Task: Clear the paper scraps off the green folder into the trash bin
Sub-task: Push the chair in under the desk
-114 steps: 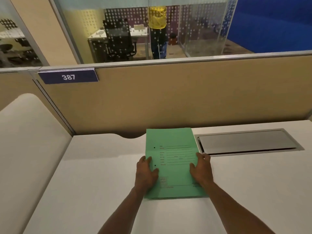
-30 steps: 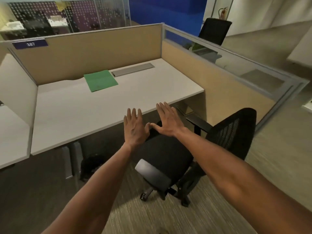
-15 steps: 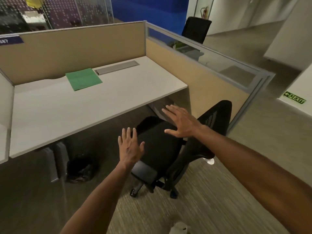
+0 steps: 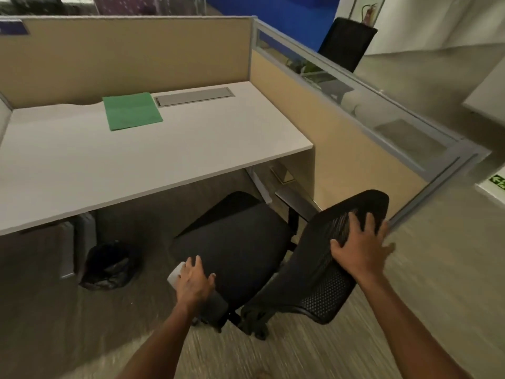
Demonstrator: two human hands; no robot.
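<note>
The green folder (image 4: 132,111) lies flat at the back of the white desk (image 4: 82,170), far from both hands. No paper scraps show on it from here. A black bag-lined trash bin (image 4: 109,265) stands on the floor under the desk's left part. My left hand (image 4: 194,280) rests curled over the grey left armrest (image 4: 175,274) of a black office chair (image 4: 235,242). My right hand (image 4: 360,253) grips the top of the chair's mesh backrest (image 4: 322,285), fingers spread over it.
Beige partition panels (image 4: 125,56) wall in the desk at the back and right. A grey cable hatch (image 4: 194,96) sits beside the folder. The chair stands in front of the desk's right end, and carpeted floor (image 4: 410,269) stretches to the right.
I left the folder on the desk and stepped back from it. Within the last second both hands came down from the air onto the chair, left on its armrest, right on its backrest.
</note>
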